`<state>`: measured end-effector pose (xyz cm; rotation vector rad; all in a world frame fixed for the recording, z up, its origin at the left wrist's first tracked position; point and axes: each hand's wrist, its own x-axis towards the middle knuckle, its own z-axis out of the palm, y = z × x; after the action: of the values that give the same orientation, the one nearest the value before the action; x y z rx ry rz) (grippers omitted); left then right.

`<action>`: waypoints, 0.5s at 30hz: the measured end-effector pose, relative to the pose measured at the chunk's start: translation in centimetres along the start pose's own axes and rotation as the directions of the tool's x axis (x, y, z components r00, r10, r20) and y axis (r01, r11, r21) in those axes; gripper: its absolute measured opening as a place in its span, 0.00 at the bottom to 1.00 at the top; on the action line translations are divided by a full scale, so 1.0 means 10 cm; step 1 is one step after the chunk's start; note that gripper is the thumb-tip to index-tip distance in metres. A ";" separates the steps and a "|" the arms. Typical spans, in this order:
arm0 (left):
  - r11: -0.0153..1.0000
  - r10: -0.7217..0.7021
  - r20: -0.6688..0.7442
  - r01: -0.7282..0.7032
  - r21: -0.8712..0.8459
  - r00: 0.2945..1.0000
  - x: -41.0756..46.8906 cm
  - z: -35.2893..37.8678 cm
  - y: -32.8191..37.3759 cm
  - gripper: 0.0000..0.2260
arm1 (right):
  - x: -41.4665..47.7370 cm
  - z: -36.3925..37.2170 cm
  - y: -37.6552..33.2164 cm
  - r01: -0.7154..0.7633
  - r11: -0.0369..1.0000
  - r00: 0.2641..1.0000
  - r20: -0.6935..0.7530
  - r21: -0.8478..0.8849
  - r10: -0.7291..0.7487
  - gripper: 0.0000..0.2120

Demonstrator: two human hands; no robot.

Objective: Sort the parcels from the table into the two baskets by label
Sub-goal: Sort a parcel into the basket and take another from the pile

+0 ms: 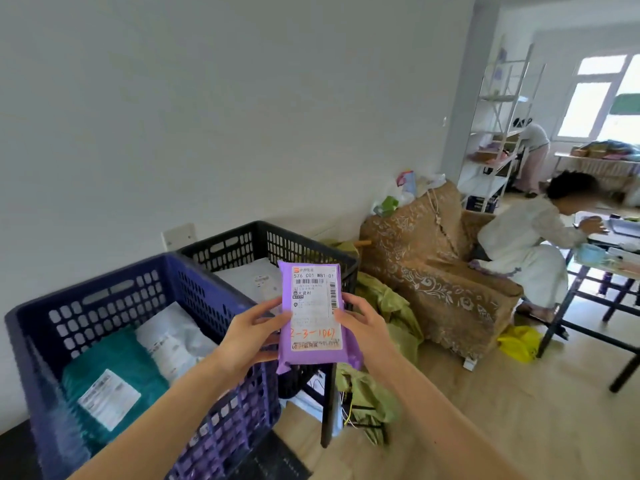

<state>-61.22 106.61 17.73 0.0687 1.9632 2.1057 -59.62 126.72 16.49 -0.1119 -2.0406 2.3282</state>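
Note:
A purple parcel (313, 313) with a white shipping label and orange handwriting is held upright in front of me. My left hand (251, 336) grips its left edge and my right hand (360, 323) grips its right edge. Below and to the left stands a blue basket (41, 327) holding a teal parcel (114, 368) and a white parcel (173, 337). Behind it a black basket (263, 233) holds a grey-white parcel (249, 277). The purple parcel hangs over the near corner of the black basket.
A brown patterned armchair (433, 268) stands right of the baskets, with green bags (388, 306) heaped on the floor between. A seated person (523, 244) leans over a black-legged table (606, 282) at right. Another person stands by white shelves (495, 133) at the back.

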 end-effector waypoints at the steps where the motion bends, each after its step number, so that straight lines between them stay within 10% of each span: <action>1: 1.000 0.000 -0.001 0.000 -0.018 1.000 0.16 0.03 0.01 0.17 | 0.15 -0.06 -0.03 0.001 1.000 1.000 0.002 -0.011 -0.001 0.12; 15: 0.998 0.012 -0.132 -0.019 -0.055 0.991 2.00 0.05 0.27 0.19 | 2.26 -0.27 -0.28 -0.064 0.984 0.991 0.106 -0.167 0.083 0.19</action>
<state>-80.80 111.33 17.56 -0.0684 1.9798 2.2265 -81.96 131.58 18.32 -0.0638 -2.3190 2.2529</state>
